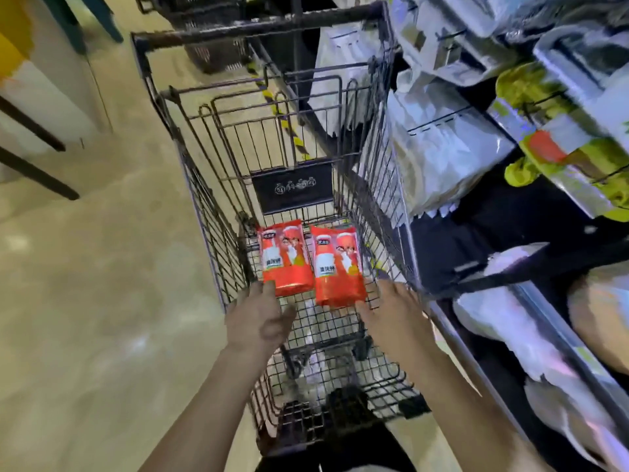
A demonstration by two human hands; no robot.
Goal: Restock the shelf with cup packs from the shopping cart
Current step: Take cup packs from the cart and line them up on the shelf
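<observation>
Left hand (262, 318), right hand (391, 311): fingers loose, empty, near cup packs (286, 257) in cart (209, 212). Risk: glossy wrap slips if grabbed hastily.

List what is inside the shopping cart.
Two orange cup packs lie side by side on the wire floor of the shopping cart: the left cup pack and the right cup pack. Anything beneath them is covered.
</observation>
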